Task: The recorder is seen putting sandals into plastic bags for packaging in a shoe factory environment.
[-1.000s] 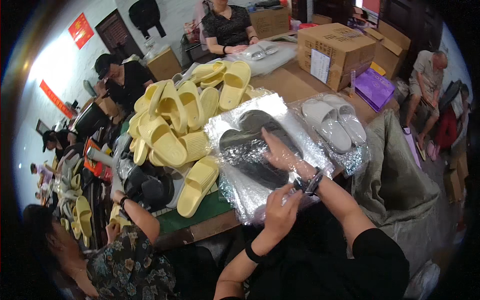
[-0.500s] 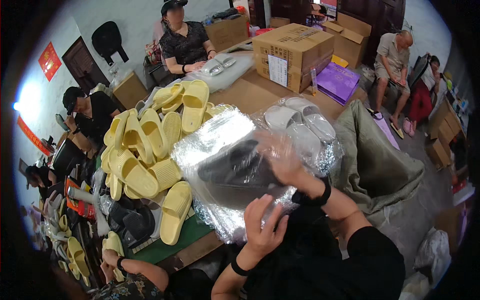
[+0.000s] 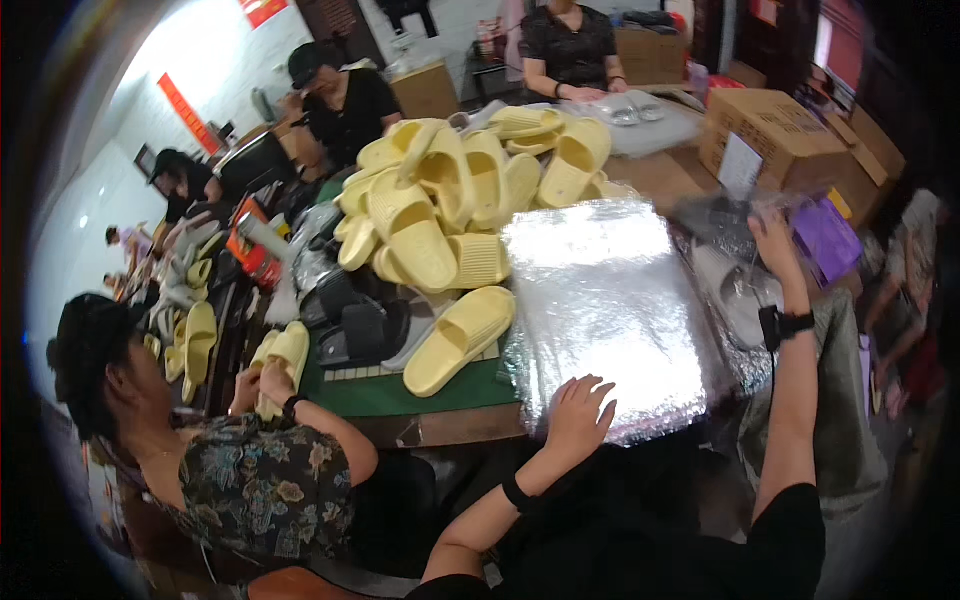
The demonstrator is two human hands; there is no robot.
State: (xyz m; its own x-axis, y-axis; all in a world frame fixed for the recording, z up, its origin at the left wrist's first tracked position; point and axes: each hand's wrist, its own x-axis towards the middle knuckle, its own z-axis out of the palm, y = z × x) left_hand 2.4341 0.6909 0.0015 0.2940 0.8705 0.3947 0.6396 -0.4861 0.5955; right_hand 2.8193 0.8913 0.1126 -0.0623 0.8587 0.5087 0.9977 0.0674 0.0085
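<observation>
My left hand (image 3: 580, 425) lies with its fingers spread on the near edge of a stack of shiny clear plastic bags (image 3: 620, 300). Out to the right, my right hand (image 3: 775, 245) grips the edge of a bagged pair of black slippers (image 3: 712, 218), smeared by motion. Below that pair are light grey slippers (image 3: 735, 295) in clear plastic. A heap of yellow slippers (image 3: 420, 235) rises left of the bag stack, and a single yellow slipper (image 3: 460, 340) lies at its near side. Several black slippers (image 3: 365, 325) sit beside it.
A co-worker in a floral shirt (image 3: 265, 475) handles yellow slippers (image 3: 285, 360) at the left. Other people sit around the far side. A cardboard box (image 3: 775, 135) and a purple bag (image 3: 828, 238) stand at the back right. A green-grey sack (image 3: 830, 400) hangs by the table's right side.
The bagged black slippers have gone from the top of the bag stack to the right, above the grey pair, with my right hand. My left hand now rests on the stack. The view has turned left.
</observation>
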